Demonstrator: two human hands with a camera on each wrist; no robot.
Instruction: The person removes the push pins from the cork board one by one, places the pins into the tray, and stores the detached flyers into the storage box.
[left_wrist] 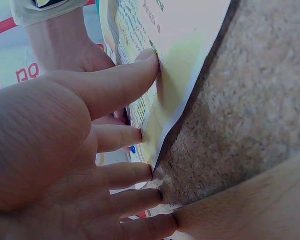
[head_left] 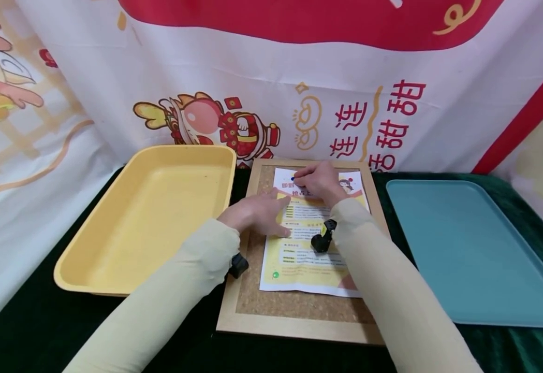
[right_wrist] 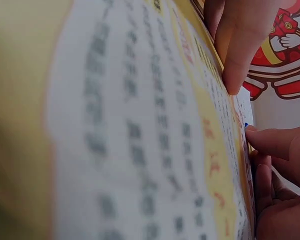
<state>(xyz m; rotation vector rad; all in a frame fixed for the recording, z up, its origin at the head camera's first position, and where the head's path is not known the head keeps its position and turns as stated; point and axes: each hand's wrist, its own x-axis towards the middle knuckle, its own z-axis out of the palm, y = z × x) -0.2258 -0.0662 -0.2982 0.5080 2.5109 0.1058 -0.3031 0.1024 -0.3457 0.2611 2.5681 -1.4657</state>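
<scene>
A yellow and white printed paper [head_left: 304, 259] lies on a wood-framed cork board [head_left: 294, 305]. My left hand [head_left: 259, 212] lies flat with straight fingers [left_wrist: 114, 90] pressing the paper's [left_wrist: 175, 60] left edge onto the cork [left_wrist: 250, 115]. My right hand [head_left: 315, 181] is at the paper's top left corner, where its fingertips pinch a blue pushpin [head_left: 293, 178]. In the right wrist view only a speck of that blue pin [right_wrist: 246, 125] shows at my right fingertips [right_wrist: 275, 142]. A green pin [head_left: 276, 275] sits in the paper's lower left corner.
A deep yellow tray [head_left: 150, 217] stands left of the board, and a flat teal tray [head_left: 467, 248] lies to its right. All rest on a dark green cloth [head_left: 33, 321]. A printed red and white banner [head_left: 271, 93] hangs close behind.
</scene>
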